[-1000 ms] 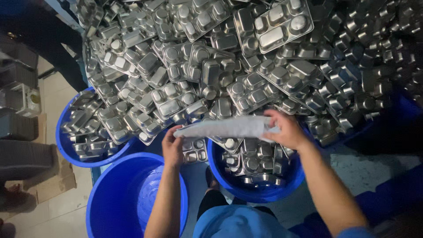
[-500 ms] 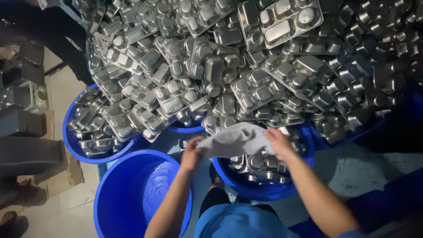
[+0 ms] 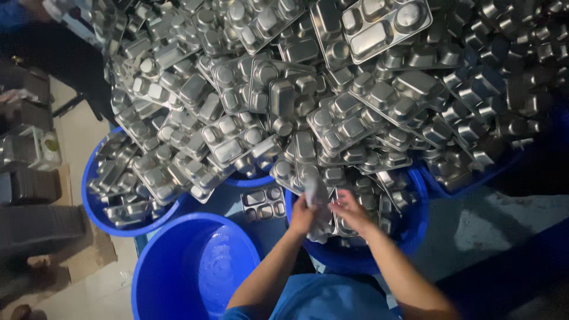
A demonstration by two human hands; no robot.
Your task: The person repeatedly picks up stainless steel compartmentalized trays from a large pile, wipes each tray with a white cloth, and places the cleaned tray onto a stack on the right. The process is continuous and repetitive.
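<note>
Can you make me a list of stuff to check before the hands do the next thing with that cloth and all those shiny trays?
1. Both hands on the cloth: left hand and right hand grip it. Ok.
2. Cloth spread flat: bunched up. Not ok.
3. Tray pile steady: leaning heap hanging over the tubs. Cannot tell.
4. Room in the near blue tub: no trays, wet inside. Ok.
5. Tub under the hands: full of trays. Ok.
6. Light: dim at the right. Not ok.

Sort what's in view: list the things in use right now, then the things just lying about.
In use:
left hand
right hand
white cloth
blue tub of trays

Lying about:
heap of steel trays
water-filled blue tub
left blue tub
cardboard
</note>
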